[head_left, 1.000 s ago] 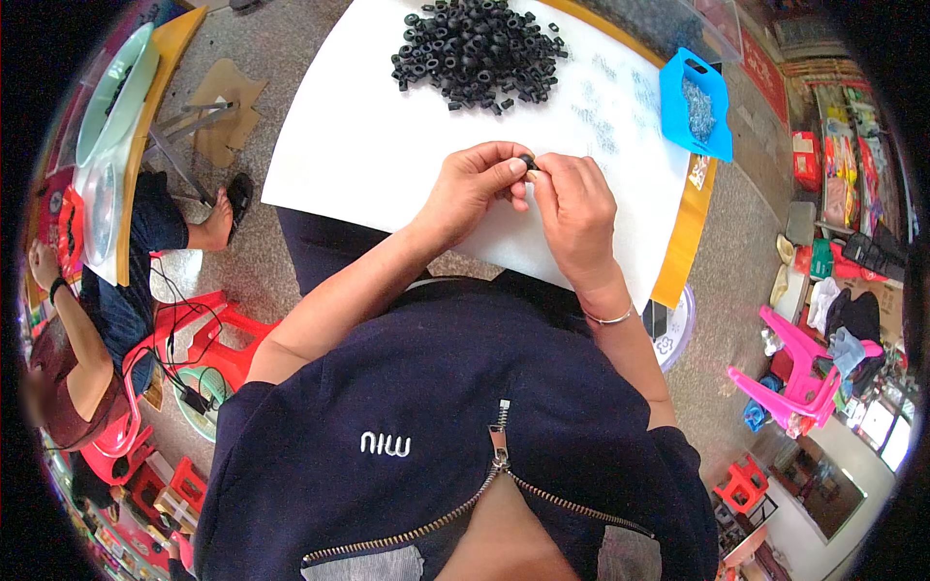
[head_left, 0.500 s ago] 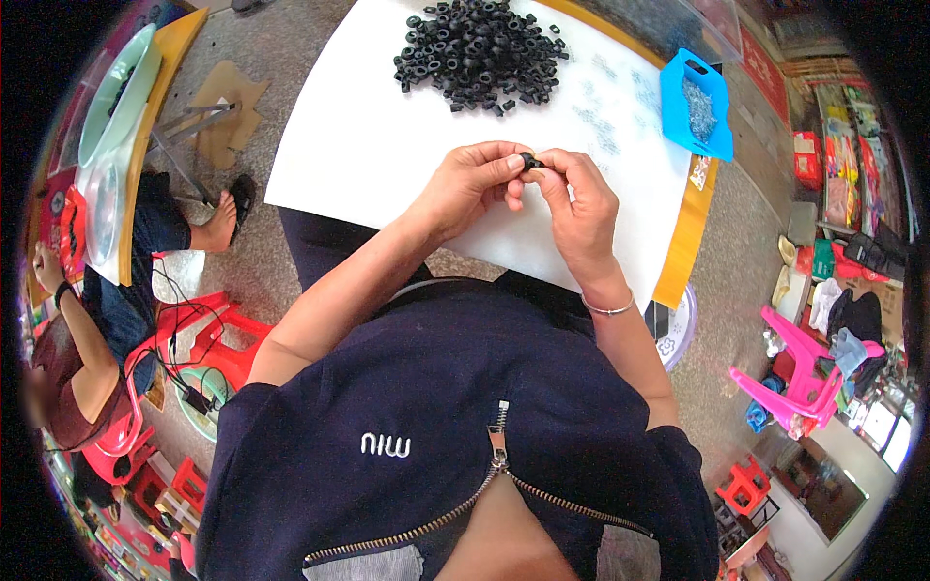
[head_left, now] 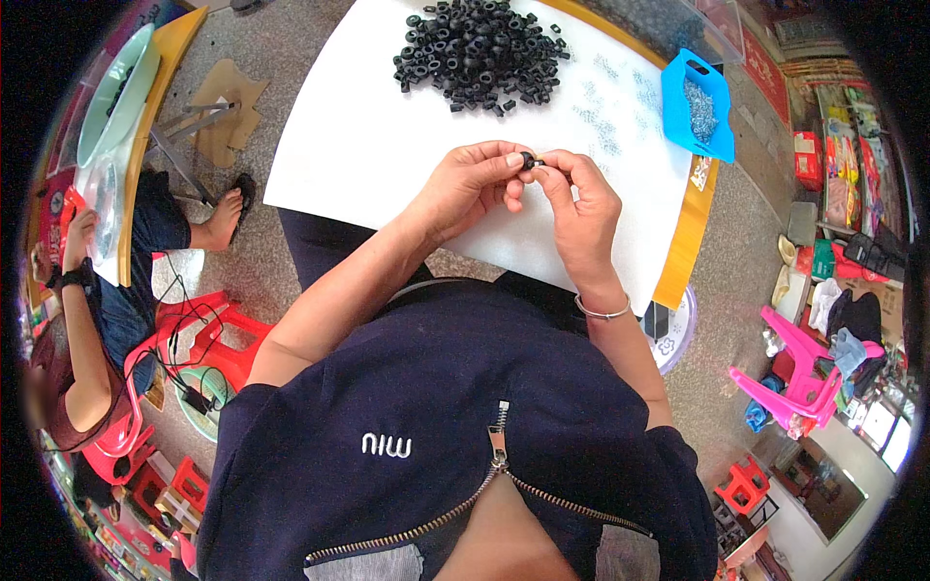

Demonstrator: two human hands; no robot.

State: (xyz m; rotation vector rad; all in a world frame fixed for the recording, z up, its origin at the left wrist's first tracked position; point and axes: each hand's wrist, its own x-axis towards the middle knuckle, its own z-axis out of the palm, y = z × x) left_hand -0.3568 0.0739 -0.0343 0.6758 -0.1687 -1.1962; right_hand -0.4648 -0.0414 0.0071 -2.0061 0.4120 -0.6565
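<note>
Over the white-covered tabletop (head_left: 358, 145), my two hands meet in front of me. A small black ring-shaped part (head_left: 527, 161) is pinched between the thumb and fingers of my left hand (head_left: 470, 189). My right hand (head_left: 586, 208) is closed at the part's right side, thumb against forefinger. Whatever lies between those right fingertips is too small to name. Beyond my hands, a heap of similar black parts (head_left: 480, 53) covers the far middle of the table.
At the far right corner, a blue plastic basket (head_left: 719, 145) holds many small clear or silvery pieces. Tiny pieces (head_left: 601, 126) lie scattered beside it. To the left, a co-worker's hand (head_left: 82, 232) holds something red near a pale green basin (head_left: 145, 68). A pink stool (head_left: 799, 378) lies at right.
My right hand has shifted very slightly; the black part stays in my left fingers. At left, the co-worker's raised arm has moved, lifting the red thing.
</note>
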